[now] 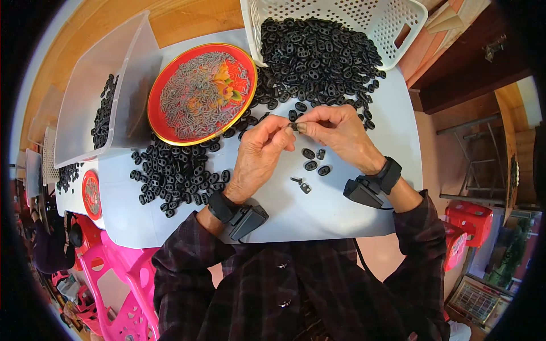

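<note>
A white table (352,216) fills the middle of the view, set on a light wooden surface (187,17) that curves along the top edge. To the right, the floor (443,148) is pale pinkish, with a dark brown wooden beam or furniture edge (472,74) above it and a thin metal frame (472,165) standing near a wooden post (509,131). A red plastic stool (469,219) sits at the lower right, beside a wire rack (475,301) and some green foliage (506,261) in daylight. At the lower left stands a bright pink plastic chair (122,284), with cluttered items behind it. The light is even and bright.
</note>
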### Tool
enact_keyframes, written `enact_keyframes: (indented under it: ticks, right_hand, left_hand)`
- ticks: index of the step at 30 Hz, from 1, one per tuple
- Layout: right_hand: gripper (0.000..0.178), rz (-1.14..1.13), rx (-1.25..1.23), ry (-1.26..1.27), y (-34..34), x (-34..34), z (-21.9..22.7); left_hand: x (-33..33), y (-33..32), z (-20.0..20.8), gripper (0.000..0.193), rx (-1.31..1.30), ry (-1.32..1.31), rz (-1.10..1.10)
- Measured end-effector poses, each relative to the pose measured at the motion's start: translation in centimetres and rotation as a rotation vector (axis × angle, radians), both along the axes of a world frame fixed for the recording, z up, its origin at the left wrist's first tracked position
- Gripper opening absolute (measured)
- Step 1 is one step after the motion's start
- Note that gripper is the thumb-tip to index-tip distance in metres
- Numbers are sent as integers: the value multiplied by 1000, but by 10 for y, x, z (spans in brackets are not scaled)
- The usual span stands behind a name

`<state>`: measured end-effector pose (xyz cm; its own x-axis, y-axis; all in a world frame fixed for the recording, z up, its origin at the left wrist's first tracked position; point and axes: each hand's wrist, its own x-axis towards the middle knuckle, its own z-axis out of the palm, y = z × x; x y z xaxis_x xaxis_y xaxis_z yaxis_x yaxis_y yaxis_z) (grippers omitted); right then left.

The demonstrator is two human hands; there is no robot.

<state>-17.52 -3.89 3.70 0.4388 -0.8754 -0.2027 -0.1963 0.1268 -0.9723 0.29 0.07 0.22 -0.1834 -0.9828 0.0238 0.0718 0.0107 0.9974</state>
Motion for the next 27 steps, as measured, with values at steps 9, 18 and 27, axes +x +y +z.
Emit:
enact_keyframes:
  ticks: [9, 18, 27]
  right_hand:
    - [7, 23, -201, 96, 0, 4, -2]
    - [8, -85, -230, 59, 8, 9, -9]
    - [6, 115, -579, 315, -47, 38, 22]
  left_hand:
    - [1, 1, -1, 12, -68, -142, -8]
    - [1, 0, -11, 14, -7, 82, -59]
    - [-5, 3, -9, 9, 6, 87, -38]
